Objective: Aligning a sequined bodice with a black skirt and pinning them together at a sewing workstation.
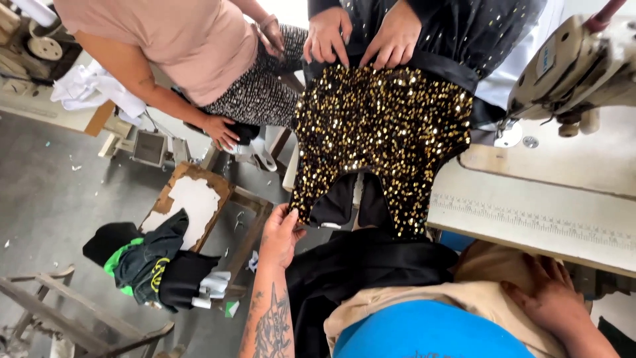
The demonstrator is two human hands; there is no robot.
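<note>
One head-worn camera looks steeply down, close over the sequined garment [384,132] and floor [46,199].

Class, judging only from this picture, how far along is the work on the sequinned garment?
Done: the sequinned garment looks stitched into shape. In hand: the left hand pinches its lower edge while another person's hands hold the top. The right hand rests on the lap. Left: cannot tell; the sewing machine stands unused.

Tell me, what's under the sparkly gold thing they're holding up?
Below the sequined garment, black fabric spreads over the wearer's lap, by the left hand pinching its hem. The grey floor shows further left. Whatever lies directly behind the sequins is covered.
</note>
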